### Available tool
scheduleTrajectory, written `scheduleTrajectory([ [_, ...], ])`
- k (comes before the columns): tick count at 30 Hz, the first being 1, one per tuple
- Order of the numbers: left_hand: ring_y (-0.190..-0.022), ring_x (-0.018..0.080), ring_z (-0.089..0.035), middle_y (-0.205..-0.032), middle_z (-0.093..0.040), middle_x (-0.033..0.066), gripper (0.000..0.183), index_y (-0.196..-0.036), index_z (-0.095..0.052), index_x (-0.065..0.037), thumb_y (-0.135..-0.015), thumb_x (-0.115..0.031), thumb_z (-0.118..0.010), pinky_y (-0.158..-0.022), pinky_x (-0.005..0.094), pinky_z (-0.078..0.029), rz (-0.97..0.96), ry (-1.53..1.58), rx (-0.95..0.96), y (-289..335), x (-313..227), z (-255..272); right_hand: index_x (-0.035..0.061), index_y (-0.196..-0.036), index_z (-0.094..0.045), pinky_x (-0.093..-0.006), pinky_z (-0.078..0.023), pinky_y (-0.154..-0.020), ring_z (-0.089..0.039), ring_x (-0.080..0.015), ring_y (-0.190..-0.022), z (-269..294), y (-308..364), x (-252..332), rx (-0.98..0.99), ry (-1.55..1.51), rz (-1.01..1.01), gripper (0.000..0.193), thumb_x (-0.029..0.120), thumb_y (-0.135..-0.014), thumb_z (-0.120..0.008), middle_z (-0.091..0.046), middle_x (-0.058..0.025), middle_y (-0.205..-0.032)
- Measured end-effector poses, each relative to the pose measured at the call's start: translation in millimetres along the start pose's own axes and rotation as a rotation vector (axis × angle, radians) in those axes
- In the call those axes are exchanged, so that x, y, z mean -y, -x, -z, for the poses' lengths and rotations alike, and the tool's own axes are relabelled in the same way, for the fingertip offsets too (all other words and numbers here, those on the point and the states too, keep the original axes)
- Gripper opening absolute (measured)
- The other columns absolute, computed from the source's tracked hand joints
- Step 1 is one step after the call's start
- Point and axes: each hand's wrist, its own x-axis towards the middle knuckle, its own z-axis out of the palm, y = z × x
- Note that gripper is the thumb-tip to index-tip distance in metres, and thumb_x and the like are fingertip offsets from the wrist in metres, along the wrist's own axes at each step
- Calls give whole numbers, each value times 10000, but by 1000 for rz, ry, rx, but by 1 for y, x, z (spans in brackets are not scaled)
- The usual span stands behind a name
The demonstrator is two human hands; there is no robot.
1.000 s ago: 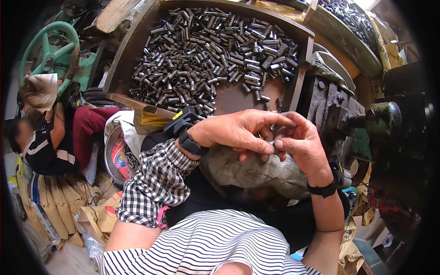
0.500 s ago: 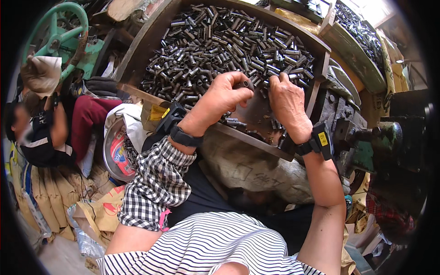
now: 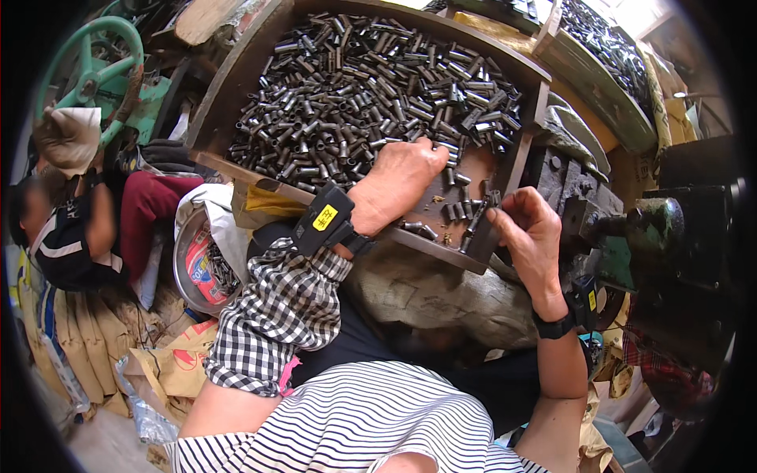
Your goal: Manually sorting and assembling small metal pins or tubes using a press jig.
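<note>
A wooden tray (image 3: 252, 183) holds a heap of short dark metal tubes (image 3: 355, 94). My left hand (image 3: 402, 180) reaches over its near side, back up, with curled fingertips against the edge of the heap. What those fingers grip, if anything, is hidden beneath them. At the tray's near right corner, my right hand (image 3: 532, 232) has thumb and fingers pinched around a small metal tube (image 3: 492, 200). Between the hands, a few loose tubes (image 3: 457, 210) lie on the tray's bare brown bottom. Both wrists wear black straps with boxes.
A machine with a dark metal spindle (image 3: 654, 225) stands close on the right. To the left are a metal bowl (image 3: 183, 272) with more tubes, a green handwheel (image 3: 91, 75) and another person (image 3: 75, 221). A second bin of parts (image 3: 607, 87) sits at far right.
My left hand has turned over and lowered to the heap; the tube in its fingertips is out of sight. The right hand has moved back toward me and right, to the tray's corner.
</note>
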Motion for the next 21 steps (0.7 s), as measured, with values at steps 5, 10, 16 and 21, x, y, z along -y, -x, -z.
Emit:
scheduleTrajectory([
  [5,-666,331,-625,-767,-582,152,62,-845,-539,-33,-792,-64,-552,-569,413,-516,14,5,63,-1,1,0,-2,-940,-561,-179,-386,-504,-475,-15,-587,0,14,-2,62,-146,-70,219,14,-763,-690,-550,24,-667],
  [10,-677,358,-601,-743,-586,174,116,-847,-536,-16,-788,-97,-595,-596,414,-496,12,270,10,1,-8,2,-3,-963,-616,-163,-405,-503,-481,-4,-595,3,15,-8,106,-306,-123,167,39,-811,-670,-556,31,-710],
  [16,-585,31,-578,-724,-605,-11,165,-930,-576,-37,-914,-201,-582,-421,170,-406,436,1388,333,0,-24,22,17,-1029,-643,-161,-440,-508,-512,-2,-612,12,13,-8,125,-400,-176,189,120,-871,-631,-593,26,-771],
  [21,-549,31,-563,-730,-623,4,188,-1000,-605,-16,-902,-176,-588,-433,152,-418,418,1555,394,1,-26,22,25,-979,-647,-151,-420,-494,-505,7,-601,12,12,-10,119,-421,-177,153,109,-850,-653,-598,34,-745],
])
